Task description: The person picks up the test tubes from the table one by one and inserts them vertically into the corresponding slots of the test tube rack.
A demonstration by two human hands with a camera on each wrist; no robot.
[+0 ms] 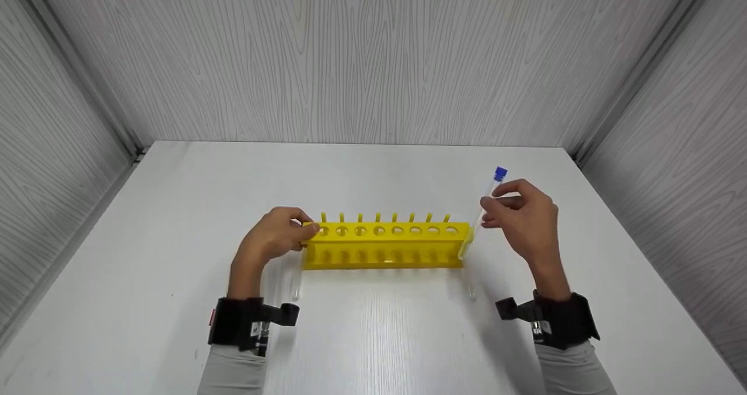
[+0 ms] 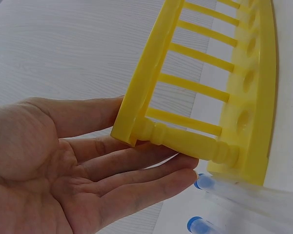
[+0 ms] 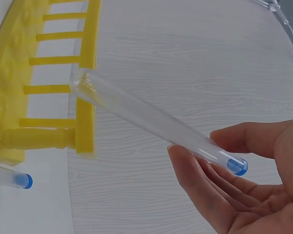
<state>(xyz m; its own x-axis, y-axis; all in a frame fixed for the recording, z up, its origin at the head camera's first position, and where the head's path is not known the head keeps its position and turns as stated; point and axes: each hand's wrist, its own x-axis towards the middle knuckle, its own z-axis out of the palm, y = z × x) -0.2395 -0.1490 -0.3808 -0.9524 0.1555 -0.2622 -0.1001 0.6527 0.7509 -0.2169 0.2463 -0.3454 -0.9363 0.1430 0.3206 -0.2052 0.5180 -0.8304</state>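
A yellow test tube rack (image 1: 385, 239) with a row of round holes stands across the middle of the table. My left hand (image 1: 271, 234) grips its left end, the thumb on top and fingers beside the end post (image 2: 185, 141). Between thumb and fingers, my right hand (image 1: 522, 217) pinches a clear test tube (image 3: 146, 117) near its blue cap (image 1: 500, 174). The tube slants, cap uppermost, with its rounded bottom by the rack's right end. From the head view I cannot tell whether it touches the rack. No tubes show in the rack's holes.
Clear tubes (image 1: 296, 284) lie by the rack's left end; two blue caps (image 2: 200, 225) show there in the left wrist view. Another tube (image 1: 470, 287) with a blue cap (image 3: 24, 181) lies by the right end. Grey wood-grain panels (image 1: 350, 62) enclose the white table (image 1: 379, 336).
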